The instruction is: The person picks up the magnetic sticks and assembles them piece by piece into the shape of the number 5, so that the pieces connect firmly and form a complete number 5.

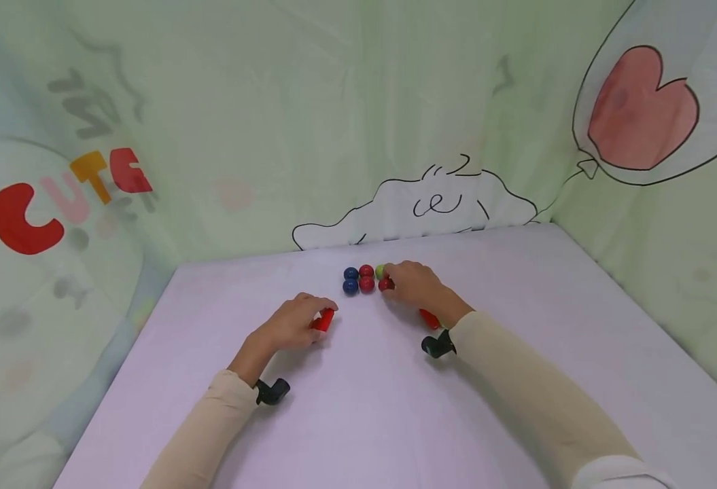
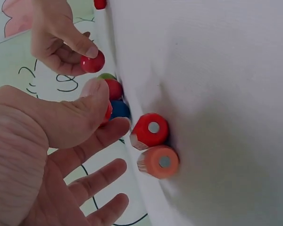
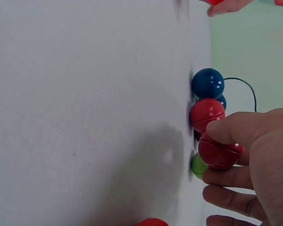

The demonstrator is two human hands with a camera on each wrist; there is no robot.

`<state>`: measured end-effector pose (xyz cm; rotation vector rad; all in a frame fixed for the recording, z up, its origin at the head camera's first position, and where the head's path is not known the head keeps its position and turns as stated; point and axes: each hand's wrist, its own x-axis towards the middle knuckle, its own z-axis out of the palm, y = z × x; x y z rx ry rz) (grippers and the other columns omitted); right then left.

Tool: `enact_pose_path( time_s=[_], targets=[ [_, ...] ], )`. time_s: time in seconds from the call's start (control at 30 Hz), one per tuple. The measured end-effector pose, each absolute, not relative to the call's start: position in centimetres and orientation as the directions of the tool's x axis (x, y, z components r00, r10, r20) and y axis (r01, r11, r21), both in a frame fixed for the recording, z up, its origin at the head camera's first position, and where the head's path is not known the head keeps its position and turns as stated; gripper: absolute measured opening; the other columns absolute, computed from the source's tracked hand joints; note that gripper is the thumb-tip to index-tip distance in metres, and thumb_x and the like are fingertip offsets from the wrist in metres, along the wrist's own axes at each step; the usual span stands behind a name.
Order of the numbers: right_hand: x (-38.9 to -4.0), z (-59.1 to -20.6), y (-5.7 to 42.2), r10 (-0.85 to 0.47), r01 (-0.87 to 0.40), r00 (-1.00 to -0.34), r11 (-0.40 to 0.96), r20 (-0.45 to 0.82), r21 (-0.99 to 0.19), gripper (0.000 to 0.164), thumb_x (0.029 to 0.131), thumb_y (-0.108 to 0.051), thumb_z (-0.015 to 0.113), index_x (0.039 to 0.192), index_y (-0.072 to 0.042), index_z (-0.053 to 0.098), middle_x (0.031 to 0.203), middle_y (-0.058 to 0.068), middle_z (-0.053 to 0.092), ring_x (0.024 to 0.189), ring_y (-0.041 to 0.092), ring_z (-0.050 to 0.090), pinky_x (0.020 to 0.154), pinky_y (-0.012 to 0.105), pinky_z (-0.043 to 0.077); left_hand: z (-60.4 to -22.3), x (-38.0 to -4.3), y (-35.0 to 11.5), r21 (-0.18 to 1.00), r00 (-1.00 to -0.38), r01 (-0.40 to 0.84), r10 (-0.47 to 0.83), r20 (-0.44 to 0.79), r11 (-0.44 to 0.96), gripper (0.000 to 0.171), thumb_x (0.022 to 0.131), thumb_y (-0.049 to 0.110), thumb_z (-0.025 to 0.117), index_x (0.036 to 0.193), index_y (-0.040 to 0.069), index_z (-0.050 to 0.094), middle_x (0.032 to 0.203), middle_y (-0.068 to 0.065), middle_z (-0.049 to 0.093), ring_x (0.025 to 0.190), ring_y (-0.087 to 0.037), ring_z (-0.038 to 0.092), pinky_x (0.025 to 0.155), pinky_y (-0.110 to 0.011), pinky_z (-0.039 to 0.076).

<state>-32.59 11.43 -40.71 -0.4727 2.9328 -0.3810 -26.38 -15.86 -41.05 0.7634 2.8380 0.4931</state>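
Red ball (image 3: 219, 151), pinched in the right hand (image 1: 416, 285); red piece (image 1: 327, 319), pinched between thumb and forefinger of the left hand (image 1: 297, 320).
Ball near grouped blue, red and green balls (image 1: 367, 284); piece near two pencil stubs (image 2: 151, 129). Risk: smooth ball may slip from a loose pinch, scattering neighbours.
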Motion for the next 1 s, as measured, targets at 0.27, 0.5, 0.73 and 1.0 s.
enact_pose_path(
  time_s=[0.27, 0.5, 0.73, 1.0],
  targets=[
    [-30.7, -40.0, 12.0, -0.33, -0.297, -0.939, 0.919, -0.094, -0.259, 0.047, 0.092, -0.033, 0.073, 0.129, -0.007, 0.062, 0.096, 0.005, 0.063, 0.094, 0.024, 0.057, 0.079, 0.037, 0.053, -41.0, -26.7, -14.9, 0.435, -0.845, 0.443, 0.527, -0.089, 0.784, 0.06, 0.086, -0.009, 0.062, 0.138, 0.021, 0.057, 0.102, -0.002, 0.059, 0.108, -0.022, 0.048, 0.079, -0.034, 0.051],
    [-30.0, -39.3, 12.6, -0.37, -0.354, -0.928, 0.91, -0.04, -0.214, 0.042, 0.09, -0.034, 0.074, 0.12, -0.006, 0.067, 0.091, 0.004, 0.066, 0.088, 0.022, 0.058, 0.078, 0.036, 0.054, -40.9, -26.9, -13.9, 0.468, -0.822, 0.476, 0.566, -0.062, 0.744, 0.053, 0.095, -0.008, 0.053, 0.14, 0.019, 0.055, 0.12, -0.005, 0.064, 0.107, -0.021, 0.055, 0.096, -0.037, 0.05],
    [-29.6, -39.2, 12.7, -0.391, -0.371, -0.919, 0.902, -0.056, -0.22, 0.039, 0.09, -0.034, 0.076, 0.116, -0.007, 0.068, 0.088, 0.002, 0.065, 0.085, 0.021, 0.058, 0.073, 0.034, 0.053, -40.7, -27.3, -12.8, 0.506, -0.858, 0.425, 0.513, -0.041, 0.751, 0.05, 0.1, -0.001, 0.057, 0.146, 0.018, 0.054, 0.134, -0.006, 0.062, 0.108, -0.021, 0.055, 0.091, -0.037, 0.051],
    [-28.9, -39.9, 12.8, -0.416, -0.397, -0.908, 0.889, -0.041, -0.229, 0.041, 0.089, -0.032, 0.078, 0.12, -0.006, 0.067, 0.09, 0.002, 0.066, 0.087, 0.021, 0.058, 0.076, 0.034, 0.054, -41.6, -27.7, -11.0, 0.551, -0.884, 0.349, 0.461, -0.073, 0.758, 0.034, 0.099, 0.002, 0.062, 0.131, 0.011, 0.061, 0.109, -0.004, 0.065, 0.096, -0.02, 0.056, 0.086, -0.034, 0.051]
  ],
)
